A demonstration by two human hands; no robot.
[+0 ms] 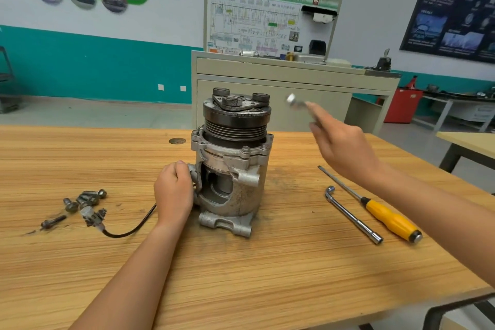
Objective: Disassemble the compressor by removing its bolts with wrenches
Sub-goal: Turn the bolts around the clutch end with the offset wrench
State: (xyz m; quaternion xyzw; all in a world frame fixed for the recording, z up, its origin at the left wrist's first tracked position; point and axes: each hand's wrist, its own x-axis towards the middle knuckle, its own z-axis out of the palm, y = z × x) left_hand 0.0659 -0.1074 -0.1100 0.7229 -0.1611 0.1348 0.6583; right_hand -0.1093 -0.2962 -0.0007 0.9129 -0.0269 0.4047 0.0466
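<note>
At the left of the wooden table (241, 276), in the lower left of the frame, lies a small heap of loose bolts (85, 199), one more lying apart just below them. Beside the heap sits a plug (92, 215) on a black cable (128, 232) that curves toward the middle of the frame.

Next comes the left hand (174, 190). Its fingers are curled round a lug on the left side of the compressor (233, 163), holding it low on the body.

The compressor stands upright at the centre of the frame, its dark grooved pulley (235, 120) on top and its mounting feet on the table.

Up and to the right of the pulley, clear of it, the right hand (342, 147) is raised off the table. Its fingers pinch a shiny wrench (294, 102), too blurred to show its shape, with the bright end pointing toward the pulley but not touching it.

Below that hand, on the right of the table, a bent socket wrench (351, 214) and a yellow-handled screwdriver (385, 215) lie side by side, well apart from the compressor.
</note>
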